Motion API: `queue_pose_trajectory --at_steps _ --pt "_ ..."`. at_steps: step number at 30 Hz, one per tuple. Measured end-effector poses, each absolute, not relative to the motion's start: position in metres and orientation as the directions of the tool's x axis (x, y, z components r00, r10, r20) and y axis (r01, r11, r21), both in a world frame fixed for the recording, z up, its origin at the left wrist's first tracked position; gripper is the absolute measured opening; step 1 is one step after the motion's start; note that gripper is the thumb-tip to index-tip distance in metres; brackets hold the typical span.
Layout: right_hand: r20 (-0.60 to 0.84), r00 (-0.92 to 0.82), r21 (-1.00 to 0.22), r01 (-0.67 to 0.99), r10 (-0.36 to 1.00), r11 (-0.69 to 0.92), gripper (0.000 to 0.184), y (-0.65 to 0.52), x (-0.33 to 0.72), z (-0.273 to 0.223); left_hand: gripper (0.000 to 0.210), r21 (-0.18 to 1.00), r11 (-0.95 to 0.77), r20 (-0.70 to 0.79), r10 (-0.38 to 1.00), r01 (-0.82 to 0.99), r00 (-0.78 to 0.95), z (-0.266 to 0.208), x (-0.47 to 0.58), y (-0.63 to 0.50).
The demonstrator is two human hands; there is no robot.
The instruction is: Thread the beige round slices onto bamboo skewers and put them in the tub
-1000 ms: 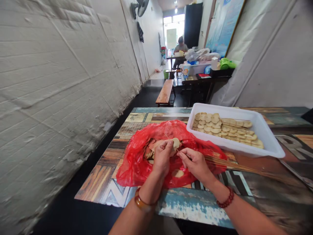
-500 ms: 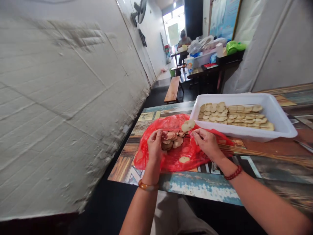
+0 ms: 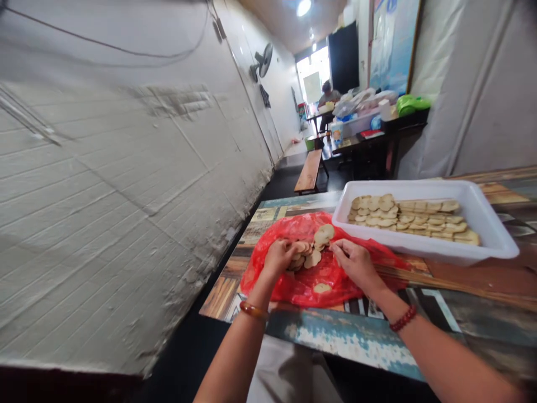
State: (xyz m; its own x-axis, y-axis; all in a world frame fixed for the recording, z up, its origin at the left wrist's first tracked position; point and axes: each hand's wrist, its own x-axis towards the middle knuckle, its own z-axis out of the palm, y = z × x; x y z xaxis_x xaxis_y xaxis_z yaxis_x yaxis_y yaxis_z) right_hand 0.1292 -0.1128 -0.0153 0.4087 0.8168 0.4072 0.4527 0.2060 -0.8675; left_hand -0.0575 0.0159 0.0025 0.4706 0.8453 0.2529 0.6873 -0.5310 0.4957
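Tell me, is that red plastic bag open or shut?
Open: the red plastic bag lies spread on the table, with pale round slices in it showing from above, beside the left hand.

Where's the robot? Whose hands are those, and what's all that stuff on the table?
There's no robot here: these are a person's own bare hands, the left hand and the right hand. A camera on that person's head took every picture, looking forward and down. On the patterned table lie an open red bag with pale slices, a bundle of thin sticks, and a white tray holding rows of slices. The left hand is at the slices; the right hand seems to hold some up, probably by a stick its fingers mostly hide.
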Motion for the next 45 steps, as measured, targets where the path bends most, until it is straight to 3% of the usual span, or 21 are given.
queue_pose_trajectory --at_steps 7,10,12,14,17,19,28,35,45 --pt "0.435 0.393 -0.857 0.459 0.810 0.237 0.029 -0.111 0.126 -0.015 0.016 0.320 -0.549 0.350 0.826 0.772 0.442 0.007 -0.055 0.003" --pt "0.410 0.392 -0.872 0.434 0.824 0.227 0.028 -0.112 0.127 -0.018 0.006 0.247 -0.615 0.425 0.763 0.749 0.486 0.003 -0.052 -0.003" --pt "0.391 0.392 -0.885 0.410 0.833 0.223 0.027 -0.112 0.128 -0.019 0.006 0.356 -0.632 0.444 0.762 0.688 0.471 0.004 -0.049 -0.005" --pt "0.376 0.393 -0.897 0.380 0.839 0.224 0.027 -0.113 0.128 -0.018 0.015 0.596 -0.577 0.416 0.817 0.559 0.400 0.007 -0.045 -0.008" --pt "0.363 0.394 -0.914 0.327 0.844 0.240 0.027 -0.116 0.128 -0.015 0.025 0.925 -0.319 0.229 0.903 0.208 0.364 0.017 -0.039 -0.013" --pt "0.351 0.390 -0.925 0.288 0.851 0.249 0.028 -0.118 0.127 -0.013 0.031 0.989 -0.144 0.125 0.907 0.017 0.402 0.022 -0.034 -0.016" --pt "0.259 0.327 -0.956 0.224 0.909 0.191 0.032 -0.127 0.122 -0.006 0.034 0.960 0.147 -0.017 0.881 -0.239 0.473 0.026 -0.017 -0.012" --pt "0.197 0.307 -0.956 0.269 0.931 0.113 0.032 -0.130 0.114 -0.004 0.036 0.934 0.159 -0.002 0.898 -0.320 0.440 0.029 -0.015 0.003" --pt "0.161 0.326 -0.882 0.471 0.932 -0.013 0.036 -0.133 0.106 -0.012 0.030 0.890 0.208 -0.017 0.905 -0.406 0.426 0.012 -0.025 0.013"
